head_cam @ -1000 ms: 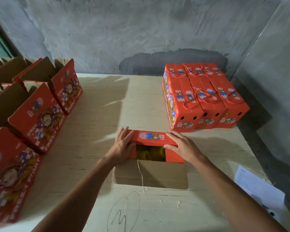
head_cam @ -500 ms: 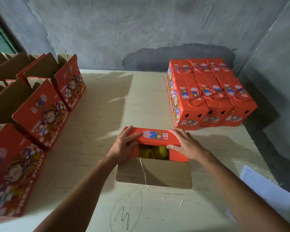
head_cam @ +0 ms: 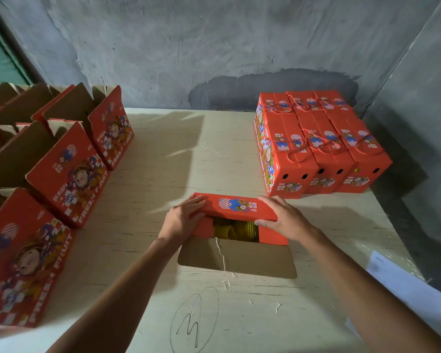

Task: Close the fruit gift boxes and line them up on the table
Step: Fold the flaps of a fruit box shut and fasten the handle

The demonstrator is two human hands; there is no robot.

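- Head view: the red printed cardboard fruit gift box (head_cam: 236,231) stands open on the pale wooden desk (head_cam: 163,174), right under both hands. Its far red lid flap (head_cam: 236,206) is folded halfway over the opening.
- The left hand (head_cam: 182,220) lies on the left end of this flap with nearly straight fingers (head_cam: 195,202). The right hand (head_cam: 283,219) holds the right end, its fingers lying along the top and the thumb at the front edge.
- Between the hands, yellow fruit in net sleeves (head_cam: 236,229) shows inside. So I judge the box rather heavy; better to slide it or lift it from below.
- The brown near flap (head_cam: 237,258) lies flat toward the person. Cardboard is stiff but creases easily, so press near the fold lines.
- Beyond the right fingers, three closed red boxes with rope handles (head_cam: 321,146) stand in line; left of the left fingers, open boxes (head_cam: 61,159) wait.
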